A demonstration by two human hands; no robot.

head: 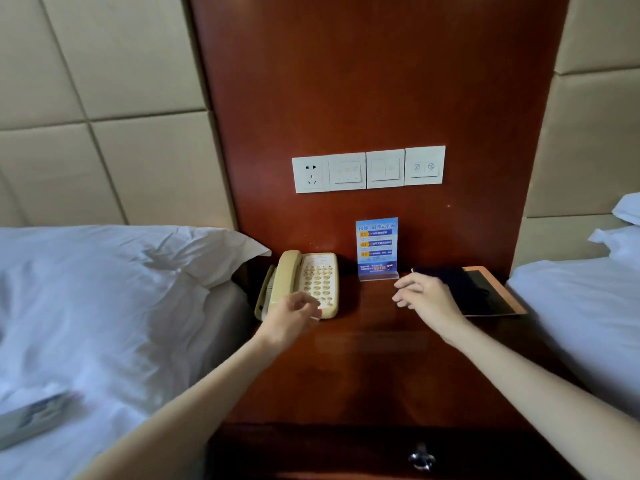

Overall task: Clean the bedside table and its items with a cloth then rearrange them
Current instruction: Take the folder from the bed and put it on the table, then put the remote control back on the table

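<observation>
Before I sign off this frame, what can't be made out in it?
Head view:
- Blue sign card: print too small to read.
- Telephone: near corner hidden by the left hand.
- Dark folder: left part hidden by the right hand.
- Pale object on the bed: blurred, cut by the frame edge.

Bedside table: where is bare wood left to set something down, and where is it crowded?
The front half of the table is bare, from the phone forward to the near edge. A narrower strip runs between the phone and the folder, in front of the sign stand. The back row is crowded.
</observation>
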